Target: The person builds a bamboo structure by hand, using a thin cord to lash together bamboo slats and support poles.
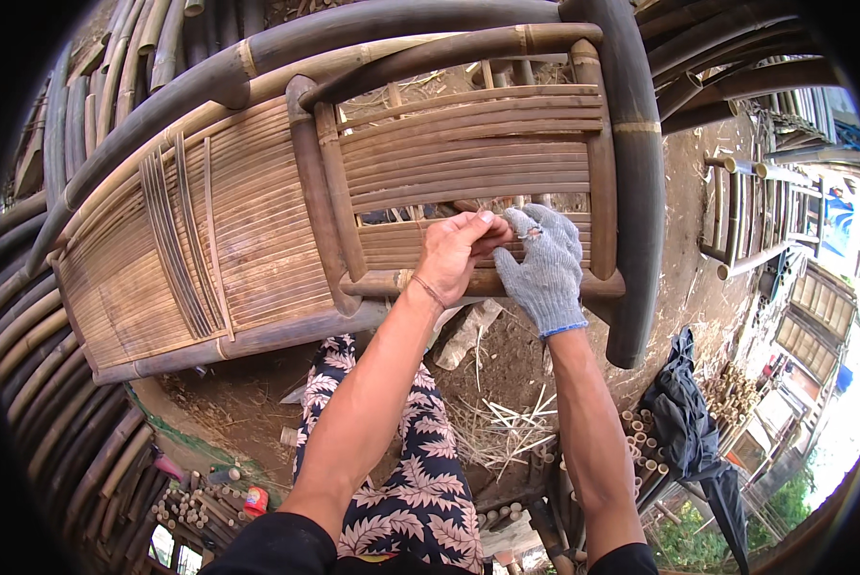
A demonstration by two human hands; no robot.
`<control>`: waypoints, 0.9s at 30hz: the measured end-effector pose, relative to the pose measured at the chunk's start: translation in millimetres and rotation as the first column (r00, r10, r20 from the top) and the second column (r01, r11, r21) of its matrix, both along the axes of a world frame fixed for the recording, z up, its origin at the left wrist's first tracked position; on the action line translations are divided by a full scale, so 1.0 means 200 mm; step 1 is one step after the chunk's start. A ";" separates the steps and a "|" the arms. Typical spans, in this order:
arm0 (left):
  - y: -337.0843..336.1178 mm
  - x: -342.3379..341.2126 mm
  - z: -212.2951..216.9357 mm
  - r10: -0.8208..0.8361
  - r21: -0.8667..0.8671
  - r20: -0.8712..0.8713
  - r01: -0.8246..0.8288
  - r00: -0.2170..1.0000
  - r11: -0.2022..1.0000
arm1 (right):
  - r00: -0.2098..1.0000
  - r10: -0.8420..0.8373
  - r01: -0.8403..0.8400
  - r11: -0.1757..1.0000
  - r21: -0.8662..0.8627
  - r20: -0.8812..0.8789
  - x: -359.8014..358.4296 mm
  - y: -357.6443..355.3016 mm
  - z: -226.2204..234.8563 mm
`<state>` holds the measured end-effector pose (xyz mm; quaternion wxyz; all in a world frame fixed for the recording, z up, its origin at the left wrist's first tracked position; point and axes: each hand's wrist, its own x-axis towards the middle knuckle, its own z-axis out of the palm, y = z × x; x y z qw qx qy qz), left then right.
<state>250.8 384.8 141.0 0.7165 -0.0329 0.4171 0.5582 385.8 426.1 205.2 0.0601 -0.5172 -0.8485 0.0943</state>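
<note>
My bare left hand (454,254) is closed in a pinch, thumb against fingers, with a thin cord round its wrist. Beside it, almost touching, is my right hand (545,268) in a grey knitted glove with a blue cuff, its fingers curled. Whatever lies between the fingertips is too small to make out. Both hands are over the lower part of a slatted bamboo panel (468,158), near a gap between its slats. That panel belongs to a bamboo bench (277,278) with thick dark poles. Several loose bamboo strips (192,230) lie across its slatted seat.
Stacked bamboo poles (46,326) line the left side. Bamboo shavings (511,431) litter the dirt floor near my legs. At right are a dark cloth (681,417), bundled bamboo pieces (732,395) and another bamboo frame (761,216). A red container (255,501) stands at lower left.
</note>
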 end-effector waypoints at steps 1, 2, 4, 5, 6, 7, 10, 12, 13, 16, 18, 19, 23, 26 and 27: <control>-0.01 -0.01 -0.01 -0.009 -0.006 -0.045 0.009 0.999 1.000 | 0.999 -0.044 0.044 0.999 -0.013 0.010 -0.01 -0.01 -0.01; -0.01 -0.03 -0.02 -0.019 -0.013 -0.089 0.018 0.996 1.000 | 0.996 -0.087 0.088 0.996 -0.025 0.022 -0.01 -0.01 -0.02; 0.01 -0.06 -0.04 -0.154 -0.061 -0.521 0.143 0.840 0.988 | 0.972 -0.219 0.222 0.975 -0.030 0.085 -0.01 -0.02 -0.01; 0.00 -0.07 -0.05 -0.178 -0.076 -0.619 0.167 0.765 0.983 | 0.948 -0.308 0.313 0.947 -0.068 0.076 -0.02 -0.01 0.00; 0.00 -0.09 -0.05 -0.199 -0.095 -0.707 0.188 0.679 0.978 | 0.916 -0.394 0.399 0.910 -0.107 0.070 -0.05 -0.01 0.02; -0.01 -0.09 0.01 -0.233 -0.084 -0.629 0.234 0.741 0.969 | 0.866 -0.483 0.499 0.824 -0.268 0.128 -0.07 0.01 0.07; -0.07 0.00 0.18 0.007 0.201 -0.901 0.403 0.434 0.893 | 0.966 -0.226 0.248 0.948 -0.199 0.128 0.11 0.04 0.02; -0.13 0.03 0.25 0.084 0.224 -0.959 0.541 0.271 0.810 | 0.975 -0.167 0.201 0.945 -0.258 0.147 0.11 0.07 0.08; -0.14 0.03 0.27 0.135 0.218 -0.974 0.602 0.181 0.768 | 0.933 -0.341 0.351 0.804 -0.479 0.110 0.03 0.09 0.15; -0.20 0.01 0.30 0.185 0.365 -0.924 0.623 0.336 0.691 | 0.950 -0.141 0.093 0.979 0.179 0.280 -0.13 0.03 0.40; -0.20 -0.04 0.29 0.222 0.424 -0.898 0.614 0.379 0.666 | 0.967 0.205 -0.224 0.966 0.127 0.148 -0.05 0.07 0.55; -0.20 -0.06 0.31 0.234 0.459 -0.880 0.611 0.414 0.645 | 0.981 0.159 -0.185 0.938 -0.293 -0.112 -0.01 0.04 0.56; -0.14 -0.13 0.31 0.102 0.327 -0.874 0.418 0.475 0.847 | 0.948 -0.317 0.200 0.571 -0.796 0.011 0.06 0.02 0.63; -0.04 -0.16 0.07 0.028 0.141 -0.923 0.268 0.384 0.953 | 0.778 -0.616 0.425 0.662 -0.617 -0.125 0.24 0.12 0.72; -0.03 -0.15 -0.03 -0.010 0.088 -0.949 0.293 0.315 0.952 | 0.737 -0.649 0.486 0.702 -0.520 -0.189 0.22 0.18 0.71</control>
